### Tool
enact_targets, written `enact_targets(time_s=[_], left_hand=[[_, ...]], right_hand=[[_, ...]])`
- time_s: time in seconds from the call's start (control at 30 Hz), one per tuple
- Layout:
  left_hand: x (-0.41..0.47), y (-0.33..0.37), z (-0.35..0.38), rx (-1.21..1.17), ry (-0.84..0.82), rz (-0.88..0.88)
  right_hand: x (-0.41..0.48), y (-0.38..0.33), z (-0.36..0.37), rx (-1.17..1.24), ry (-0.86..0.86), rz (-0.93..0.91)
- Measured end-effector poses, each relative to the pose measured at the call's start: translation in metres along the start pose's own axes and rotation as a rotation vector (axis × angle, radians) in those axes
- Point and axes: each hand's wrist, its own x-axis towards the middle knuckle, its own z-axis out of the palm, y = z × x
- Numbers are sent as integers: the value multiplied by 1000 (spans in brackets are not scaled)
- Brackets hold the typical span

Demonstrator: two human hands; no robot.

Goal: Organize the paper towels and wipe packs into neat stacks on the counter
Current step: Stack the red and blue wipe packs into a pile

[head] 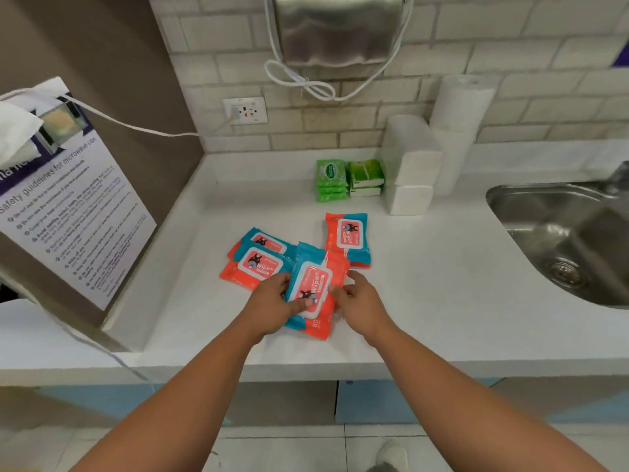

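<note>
Several red and blue wipe packs lie on the white counter (442, 284). My left hand (272, 306) grips the left side of the nearest wipe pack (311, 284), thumb across its front. My right hand (362, 303) holds the same pack at its right edge. Two more packs (260, 262) overlap just to the left, and another red and blue pack (347, 238) lies behind. At the back stand a stack of green wipe packs (331, 180), a green and white pile (366, 177), folded white paper towels (410, 165) and two stacked paper towel rolls (457, 131).
A steel sink (565, 233) is set into the counter at the right. A metal dispenser (337, 28) hangs on the tiled wall above, with a white cord looped below it. A safety notice (68, 206) leans at the left, beside a wall socket (245, 110).
</note>
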Motion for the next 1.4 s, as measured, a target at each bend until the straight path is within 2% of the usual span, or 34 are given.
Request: enact_targets(time_s=[0.1,0.23,0.43,0.57,0.73,0.83,0.97,1.03,1.1,1.17,1.3,1.4], left_hand=[[9,13,6,-84,-21,48],[28,35,11,-94,-75,62],[66,67,12,-167,-7,97],[96,89,12,-364,91,74],[127,104,12,-634,186,4],[136,101,15,-845,186,-52],[136,106,30,-874,37,-82],[143,111,34,-855,146,-75],[154,115,30,-849,336,-54],[162,118,17,-825,440,-8],[170,126,-9,-772,415,86],[178,139,-18,-674,389,125]], right_hand=[[7,-6,-15,189,-8,-60],[31,-28,-38,481,54,29],[82,-64,-74,411,34,-18],[113,-85,-95,448,9,-86],[148,-98,-115,612,-54,-26],[167,-99,-121,799,-85,33],[185,-98,-122,971,-117,98],[191,-97,-122,1004,-163,115],[196,-98,-124,1000,-214,101],[201,-101,-130,943,-265,53],[205,-108,-145,794,-420,2],[197,-113,-148,495,-479,0]])
